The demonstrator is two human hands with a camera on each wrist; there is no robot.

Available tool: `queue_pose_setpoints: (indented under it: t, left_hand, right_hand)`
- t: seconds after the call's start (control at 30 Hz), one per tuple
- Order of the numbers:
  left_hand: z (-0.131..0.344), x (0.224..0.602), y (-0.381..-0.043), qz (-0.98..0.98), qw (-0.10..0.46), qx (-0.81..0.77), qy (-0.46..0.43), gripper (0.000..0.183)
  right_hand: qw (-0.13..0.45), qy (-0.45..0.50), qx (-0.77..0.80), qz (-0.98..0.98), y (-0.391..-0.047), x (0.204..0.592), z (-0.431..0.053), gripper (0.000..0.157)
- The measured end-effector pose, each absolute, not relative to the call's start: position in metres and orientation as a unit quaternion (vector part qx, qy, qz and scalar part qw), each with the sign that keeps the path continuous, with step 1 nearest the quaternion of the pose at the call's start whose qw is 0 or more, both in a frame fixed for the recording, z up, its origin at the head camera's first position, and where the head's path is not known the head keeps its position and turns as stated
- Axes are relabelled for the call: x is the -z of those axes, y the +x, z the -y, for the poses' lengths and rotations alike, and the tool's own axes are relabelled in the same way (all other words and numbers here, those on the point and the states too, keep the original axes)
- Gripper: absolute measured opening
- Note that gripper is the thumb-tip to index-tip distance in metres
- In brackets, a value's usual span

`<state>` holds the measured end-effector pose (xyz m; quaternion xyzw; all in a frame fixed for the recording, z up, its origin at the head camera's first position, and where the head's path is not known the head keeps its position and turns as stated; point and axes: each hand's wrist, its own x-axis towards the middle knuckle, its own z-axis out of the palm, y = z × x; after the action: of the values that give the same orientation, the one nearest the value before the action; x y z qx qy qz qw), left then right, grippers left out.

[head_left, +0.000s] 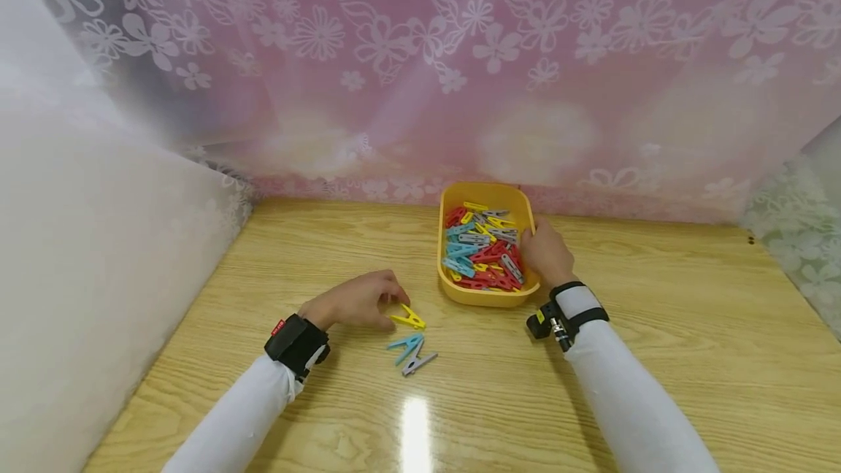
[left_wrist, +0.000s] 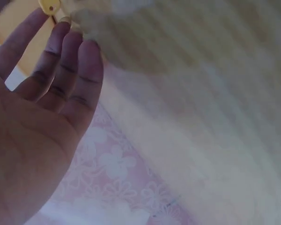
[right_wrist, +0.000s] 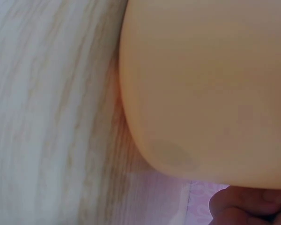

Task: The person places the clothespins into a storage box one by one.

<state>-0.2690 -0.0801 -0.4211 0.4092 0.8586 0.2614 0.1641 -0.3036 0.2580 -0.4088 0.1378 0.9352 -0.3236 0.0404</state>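
My left hand [head_left: 358, 301] pinches a yellow clothespin [head_left: 411, 320] by its spread ends, thumb on one side and fingertip on the other, low over the table. In the left wrist view only one end of the yellow clothespin [left_wrist: 49, 5] shows, against a fingertip; the thumb is mostly out of sight. A light blue clothespin [head_left: 409, 345] and a grey clothespin [head_left: 417, 362] lie nearer me, close together. My right hand [head_left: 547, 250] grips the right rim of a yellow plastic basket [head_left: 489, 299] holding many red, blue, grey and yellow clothespins. The basket's outer wall [right_wrist: 210, 117] fills most of the right wrist view.
The wood-grain table [head_left: 315, 232] extends to both sides of the basket. A pink flowered curtain [head_left: 407, 93] hangs behind its far edge, and a white sheet [head_left: 98, 239] stands on the left. Straps with small cameras sit on both wrists.
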Motion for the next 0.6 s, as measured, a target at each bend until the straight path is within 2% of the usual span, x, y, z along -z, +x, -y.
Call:
queue_pose_setpoints:
  t: [0.17, 0.4, 0.6]
  left_hand:
    - [0.080, 0.424, -0.270, -0.862, 0.143, -0.252, 0.415, 0.024]
    - [0.083, 0.417, -0.276, -0.877, 0.125, -0.266, 0.381, 0.023]
    - [0.079, 0.395, -0.297, -0.877, 0.093, -0.325, 0.342, 0.026]
  right_hand:
    - [0.034, 0.136, 0.324, -0.936, -0.304, 0.410, -0.261, 0.042]
    - [0.027, 0.131, 0.313, -0.940, -0.305, 0.412, -0.263, 0.042]
    - [0.031, 0.131, 0.320, -0.938, -0.305, 0.413, -0.261, 0.040]
